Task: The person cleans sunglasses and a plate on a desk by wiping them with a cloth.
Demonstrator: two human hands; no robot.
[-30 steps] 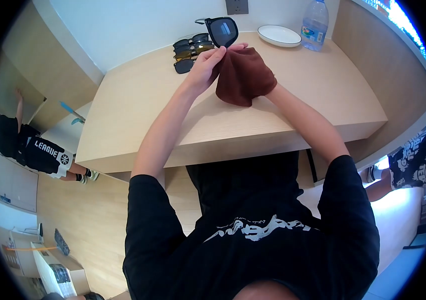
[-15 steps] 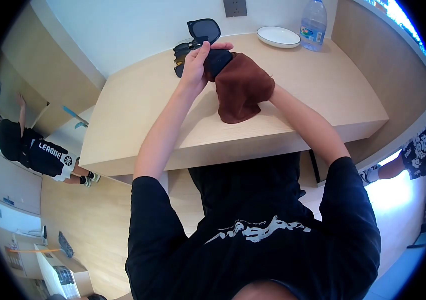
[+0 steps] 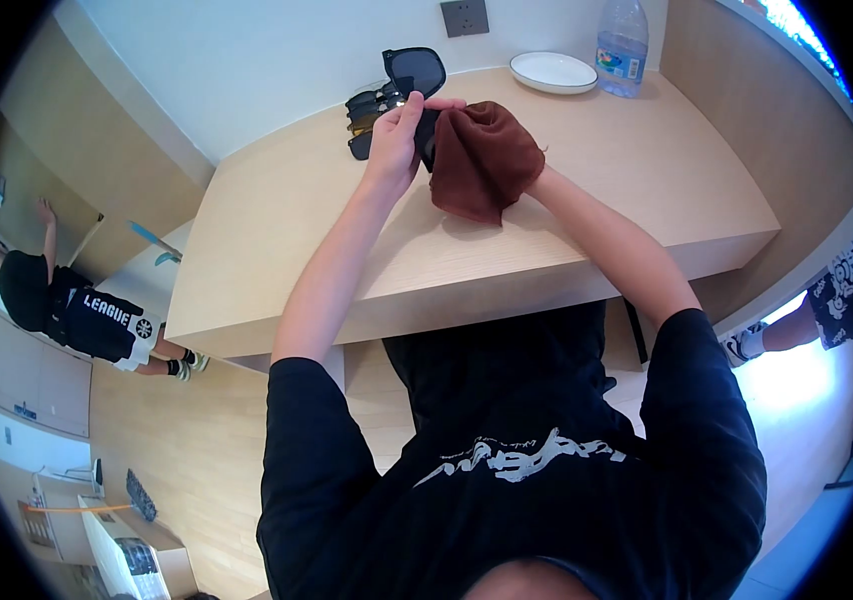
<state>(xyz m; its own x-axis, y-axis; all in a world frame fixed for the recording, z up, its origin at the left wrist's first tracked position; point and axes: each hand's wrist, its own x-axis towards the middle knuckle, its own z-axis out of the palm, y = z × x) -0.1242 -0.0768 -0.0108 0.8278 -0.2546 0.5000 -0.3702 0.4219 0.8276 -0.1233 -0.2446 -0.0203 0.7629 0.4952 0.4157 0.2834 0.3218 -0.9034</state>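
Note:
My left hand (image 3: 397, 143) is closed on a pair of dark sunglasses (image 3: 416, 72), thumb pointing up. One large dark lens sticks up beyond my fingers; the lower lens is mostly covered by a brown cloth (image 3: 487, 160). The cloth drapes over my right hand, so its fingers are hidden and only the wrist (image 3: 548, 186) comes out at the right. Through the cloth, my right hand presses against the sunglasses near my left fingertips. Behind my left hand, several more sunglasses (image 3: 360, 126) lie in a stack on the desk, partly hidden.
The wooden desk (image 3: 277, 220) meets a wall with a socket (image 3: 465, 17). A white plate (image 3: 554, 72) and a plastic water bottle (image 3: 623, 50) stand at the back right. One person (image 3: 32, 290) is at the far left; another's leg (image 3: 792, 335) shows at the right.
The brown cloth has shifted up and left, covering more of the lower lens, and its hanging part is shorter. The raised lens has tilted slightly. My left hand keeps its hold.

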